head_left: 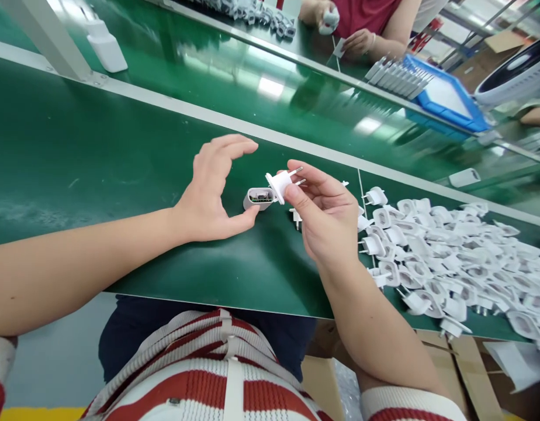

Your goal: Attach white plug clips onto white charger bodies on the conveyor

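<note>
A white charger housing (258,199) stands upright on the green work surface, its open top showing a circuit board inside. My left hand (215,190) curves around it with fingers and thumb wide apart. The left thumb tip is at the housing's near side; whether it touches is unclear. Between thumb and fingers, my right hand (326,213) pinches a white two-pin plug cap (279,186). That cap is tilted, pins pointing right, and its flange is just beside the housing's open top. Another plug cap (296,218) lies behind the right hand, partly hidden.
A large pile of white plug caps (454,251) covers the bench to the right. On the belt behind a pale rail sits a finished-looking charger (106,47), near a metal post (51,38). Across it, a co-worker's hands (357,44) work near a blue tray (469,117).
</note>
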A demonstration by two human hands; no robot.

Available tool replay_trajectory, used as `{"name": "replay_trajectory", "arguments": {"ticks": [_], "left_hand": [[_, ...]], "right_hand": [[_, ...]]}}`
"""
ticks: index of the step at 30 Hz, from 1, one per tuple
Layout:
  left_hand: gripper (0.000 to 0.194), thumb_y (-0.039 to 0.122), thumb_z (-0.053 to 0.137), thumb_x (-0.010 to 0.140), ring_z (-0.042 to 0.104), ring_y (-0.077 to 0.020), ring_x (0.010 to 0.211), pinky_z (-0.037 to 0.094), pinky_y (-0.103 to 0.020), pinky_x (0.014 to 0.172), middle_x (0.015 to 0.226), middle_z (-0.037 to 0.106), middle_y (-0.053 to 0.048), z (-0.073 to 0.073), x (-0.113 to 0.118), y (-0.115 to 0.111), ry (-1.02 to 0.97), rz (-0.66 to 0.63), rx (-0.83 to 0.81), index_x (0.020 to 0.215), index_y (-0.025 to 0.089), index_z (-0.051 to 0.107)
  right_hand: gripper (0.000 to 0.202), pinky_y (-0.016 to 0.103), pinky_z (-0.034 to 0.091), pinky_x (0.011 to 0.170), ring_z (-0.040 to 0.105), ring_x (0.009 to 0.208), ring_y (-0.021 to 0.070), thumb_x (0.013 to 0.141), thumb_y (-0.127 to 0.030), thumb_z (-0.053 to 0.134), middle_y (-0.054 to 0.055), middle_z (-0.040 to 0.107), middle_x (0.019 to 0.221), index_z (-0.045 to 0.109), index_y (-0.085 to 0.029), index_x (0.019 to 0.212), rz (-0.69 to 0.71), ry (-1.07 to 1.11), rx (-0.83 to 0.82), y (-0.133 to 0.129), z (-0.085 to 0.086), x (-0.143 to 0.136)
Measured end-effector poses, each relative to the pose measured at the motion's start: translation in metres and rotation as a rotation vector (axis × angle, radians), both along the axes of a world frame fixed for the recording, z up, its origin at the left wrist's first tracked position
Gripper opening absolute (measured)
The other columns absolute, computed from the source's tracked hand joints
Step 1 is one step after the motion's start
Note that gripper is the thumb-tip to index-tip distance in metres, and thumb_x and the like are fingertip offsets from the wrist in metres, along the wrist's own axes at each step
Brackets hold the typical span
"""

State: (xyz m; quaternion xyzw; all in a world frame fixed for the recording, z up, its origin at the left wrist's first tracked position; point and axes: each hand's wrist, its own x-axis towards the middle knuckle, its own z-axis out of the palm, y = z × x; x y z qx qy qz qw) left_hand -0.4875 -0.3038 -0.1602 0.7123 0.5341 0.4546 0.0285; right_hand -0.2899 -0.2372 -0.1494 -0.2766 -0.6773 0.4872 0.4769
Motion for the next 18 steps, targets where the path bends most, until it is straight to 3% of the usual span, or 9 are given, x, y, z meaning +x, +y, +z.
{"name": "replay_trajectory", "arguments": {"ticks": [4,8,12,18], "left_hand": [[0.047,0.054,0.078,0.079,0.06,-0.03,0.114,0.048,-0.047,0.101,0.113,0.072,-0.007,-0.01,0.0,0.011,-0.079,-0.042,-0.333,0.113,0.022,0.07],[0.038,0.055,0.076,0.082,0.064,-0.024,0.095,0.052,-0.039,0.089,0.096,0.072,-0.003,-0.015,0.0,0.016,-0.123,-0.044,-0.396,0.102,0.022,0.074],[0.039,0.056,0.074,0.083,0.064,-0.0245,0.096,0.051,-0.04,0.092,0.096,0.072,-0.003,-0.016,-0.001,0.016,-0.128,-0.07,-0.372,0.101,0.021,0.074],[0.035,0.055,0.073,0.084,0.063,-0.0264,0.095,0.049,-0.043,0.093,0.092,0.073,-0.004,-0.021,-0.002,0.019,-0.161,-0.107,-0.332,0.095,0.022,0.073]], "right_hand": [[0.026,0.039,0.062,0.089,0.071,0.098,0.0198,0.092,-0.024,0.073,0.0,0.075,0.108,0.076,-0.034,0.116,-0.064,-0.107,0.266,0.007,0.0,0.004],[0.026,0.042,0.059,0.096,0.07,0.1,0.0212,0.096,-0.023,0.066,0.001,0.076,0.107,0.075,-0.034,0.118,-0.081,-0.267,0.507,0.009,-0.004,0.003],[0.028,0.047,0.058,0.099,0.07,0.104,0.0242,0.1,-0.03,0.061,0.002,0.076,0.111,0.071,-0.034,0.125,-0.067,-0.382,0.536,0.009,-0.009,-0.002],[0.023,0.052,0.057,0.104,0.068,0.114,0.0293,0.099,-0.036,0.061,0.005,0.075,0.114,0.073,-0.034,0.118,-0.081,-0.523,0.493,0.011,-0.01,-0.003]]}}
